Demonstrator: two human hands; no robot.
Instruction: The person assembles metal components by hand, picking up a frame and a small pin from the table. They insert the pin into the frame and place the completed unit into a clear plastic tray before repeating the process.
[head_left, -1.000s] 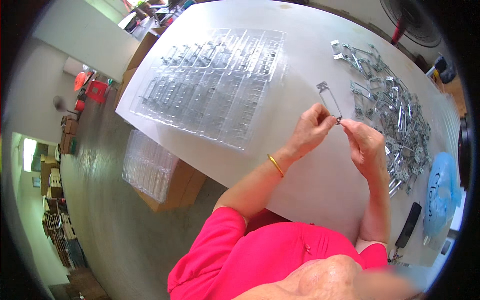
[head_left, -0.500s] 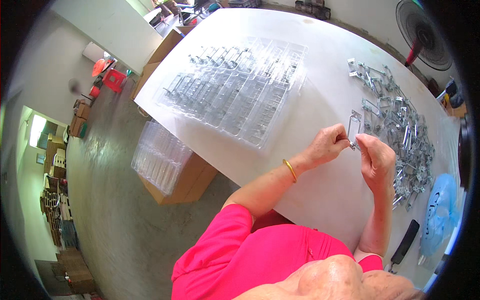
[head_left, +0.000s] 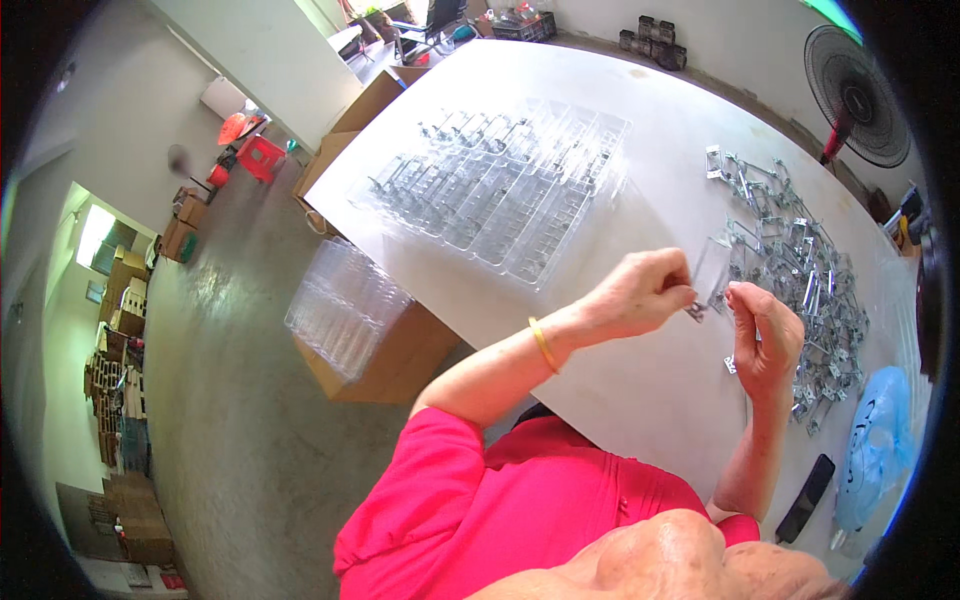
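My left hand [head_left: 648, 290], with a gold bangle on the wrist, pinches the lower end of a thin rectangular metal wire bracket [head_left: 711, 266]. The bracket stands up from the fingertips and is blurred. Just to its right is my right hand [head_left: 766, 336], thumb and forefinger pressed together beside the bracket. Whatever lies in that pinch is too small to name. A small metal bit [head_left: 730, 365] shows by the curled lower fingers. Beyond the right hand spreads a heap of similar metal brackets [head_left: 815, 290].
Clear plastic compartment trays [head_left: 515, 272] holding rows of metal parts lie on the white table [head_left: 600, 380]. More clear trays [head_left: 345, 310] sit on a cardboard box [head_left: 400, 358] by the table's left edge. At right are a black phone [head_left: 806, 498], blue plastic bag [head_left: 875, 440] and fan [head_left: 855, 98].
The bracket has tilted and blurred between my hands. My right hand has shifted slightly right and down, away from the left. The whole view has shifted a little.
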